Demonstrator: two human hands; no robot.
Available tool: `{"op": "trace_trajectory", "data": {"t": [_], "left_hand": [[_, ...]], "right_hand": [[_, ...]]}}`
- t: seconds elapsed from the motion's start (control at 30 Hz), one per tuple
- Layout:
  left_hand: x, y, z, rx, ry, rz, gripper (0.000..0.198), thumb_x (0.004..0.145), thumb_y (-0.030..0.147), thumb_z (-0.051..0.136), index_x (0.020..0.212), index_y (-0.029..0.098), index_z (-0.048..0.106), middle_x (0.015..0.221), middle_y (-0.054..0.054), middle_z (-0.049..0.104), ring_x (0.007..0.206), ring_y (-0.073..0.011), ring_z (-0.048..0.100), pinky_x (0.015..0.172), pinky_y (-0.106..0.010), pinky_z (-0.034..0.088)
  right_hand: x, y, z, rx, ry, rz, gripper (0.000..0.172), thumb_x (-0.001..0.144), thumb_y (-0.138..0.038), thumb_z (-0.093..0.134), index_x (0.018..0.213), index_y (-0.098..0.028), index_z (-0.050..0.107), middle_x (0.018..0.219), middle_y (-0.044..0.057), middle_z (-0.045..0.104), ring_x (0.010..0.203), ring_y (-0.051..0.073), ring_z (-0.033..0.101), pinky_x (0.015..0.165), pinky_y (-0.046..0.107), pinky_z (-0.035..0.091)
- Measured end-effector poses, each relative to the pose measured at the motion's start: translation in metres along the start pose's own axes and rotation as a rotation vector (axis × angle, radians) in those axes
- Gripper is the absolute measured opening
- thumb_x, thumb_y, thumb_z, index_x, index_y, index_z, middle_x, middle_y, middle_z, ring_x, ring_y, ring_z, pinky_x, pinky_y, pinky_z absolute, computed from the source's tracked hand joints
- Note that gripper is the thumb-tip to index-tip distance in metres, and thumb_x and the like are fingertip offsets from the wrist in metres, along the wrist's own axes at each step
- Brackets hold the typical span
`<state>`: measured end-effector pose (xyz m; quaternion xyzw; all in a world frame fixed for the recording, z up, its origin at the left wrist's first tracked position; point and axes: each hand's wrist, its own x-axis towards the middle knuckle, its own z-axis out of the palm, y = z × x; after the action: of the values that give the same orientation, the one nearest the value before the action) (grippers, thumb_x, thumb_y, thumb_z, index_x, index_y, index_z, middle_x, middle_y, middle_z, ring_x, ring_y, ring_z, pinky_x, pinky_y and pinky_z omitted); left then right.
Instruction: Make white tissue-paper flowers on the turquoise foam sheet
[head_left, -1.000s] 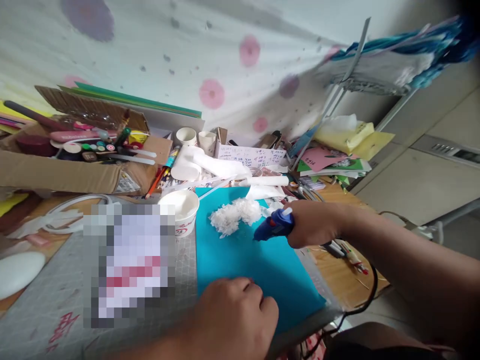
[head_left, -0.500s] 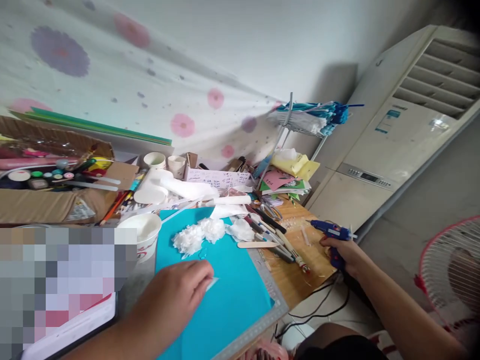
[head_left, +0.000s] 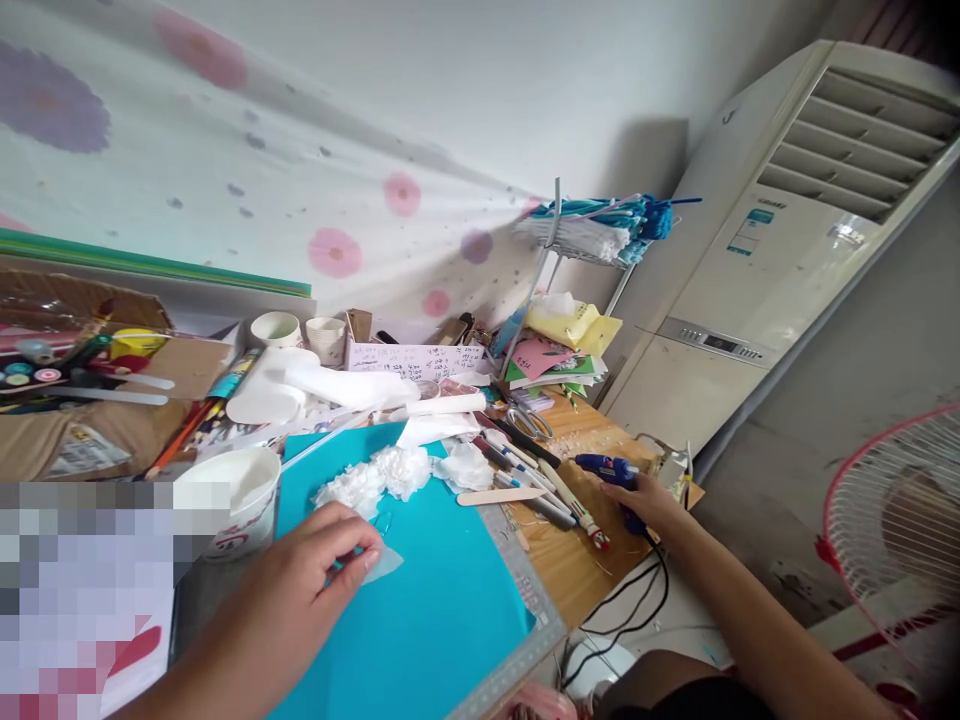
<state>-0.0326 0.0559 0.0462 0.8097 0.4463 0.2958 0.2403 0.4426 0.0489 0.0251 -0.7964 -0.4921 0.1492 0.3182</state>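
My left hand [head_left: 300, 590] rests on the turquoise paper sheet [head_left: 442, 620] and pinches a small clear petal-like piece [head_left: 384, 564] between thumb and fingers. A clump of white frilly pieces [head_left: 379, 475] lies on the sheet just beyond it. My right hand [head_left: 651, 503] reaches out to the desk's right end and is closed round the handle of a blue glue gun [head_left: 609, 469], which sits low over the wooden top, its nozzle pointing left.
A white paper cup [head_left: 236, 500] stands left of the sheet. Pens, a wooden stick [head_left: 499, 495] and scissors [head_left: 525, 425] lie between the sheet and the glue gun. A cardboard box [head_left: 82, 400] of supplies is at the back left. An air conditioner [head_left: 757, 290] and a fan [head_left: 892, 530] stand on the right.
My right hand carried the glue gun from over the turquoise sheet out to the desk's right end and lowered it. My left hand slid forward and now pinches the clear piece.
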Motion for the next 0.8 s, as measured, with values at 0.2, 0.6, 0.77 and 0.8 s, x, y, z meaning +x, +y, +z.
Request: {"op": "trace_trajectory", "data": {"t": [0.2,0.6,0.77,0.8], "left_hand": [[0.003,-0.006,-0.002,-0.034,0.029,-0.13,0.032,0.085,0.049,0.042,0.077,0.026,0.062,0.081,0.001,0.066,0.073,-0.0193,0.061,0.061,-0.026,0.044],[0.003,-0.008,-0.006,-0.059,0.049,-0.24,0.034,0.084,0.056,0.043,0.079,0.026,0.058,0.073,0.003,0.062,0.067,-0.0178,0.056,0.056,-0.026,0.039],[0.002,-0.007,-0.009,-0.054,0.134,-0.305,0.037,0.081,0.059,0.047,0.084,0.025,0.061,0.077,0.001,0.066,0.071,-0.0201,0.061,0.057,-0.027,0.042],[0.002,-0.007,-0.009,-0.056,0.149,-0.313,0.036,0.08,0.058,0.048,0.084,0.025,0.061,0.076,0.001,0.066,0.071,-0.0197,0.061,0.058,-0.027,0.043]], "right_hand": [[-0.032,0.004,-0.023,-0.017,0.135,-0.139,0.059,0.08,-0.044,0.064,0.127,-0.011,0.051,0.104,0.012,0.062,0.084,0.022,0.066,0.073,0.035,0.056],[-0.08,-0.162,0.033,-0.378,-0.281,-0.847,0.013,0.084,-0.02,0.055,0.081,-0.021,0.068,0.084,0.006,0.068,0.083,0.019,0.062,0.079,0.029,0.047],[-0.064,-0.177,0.07,-0.554,-0.39,-0.84,0.014,0.075,-0.008,0.059,0.084,-0.016,0.066,0.084,0.01,0.069,0.081,0.021,0.062,0.074,0.029,0.044],[-0.06,-0.176,0.072,-0.573,-0.404,-0.838,0.015,0.075,-0.008,0.059,0.086,-0.016,0.066,0.085,0.01,0.069,0.08,0.022,0.062,0.072,0.028,0.043]]}}
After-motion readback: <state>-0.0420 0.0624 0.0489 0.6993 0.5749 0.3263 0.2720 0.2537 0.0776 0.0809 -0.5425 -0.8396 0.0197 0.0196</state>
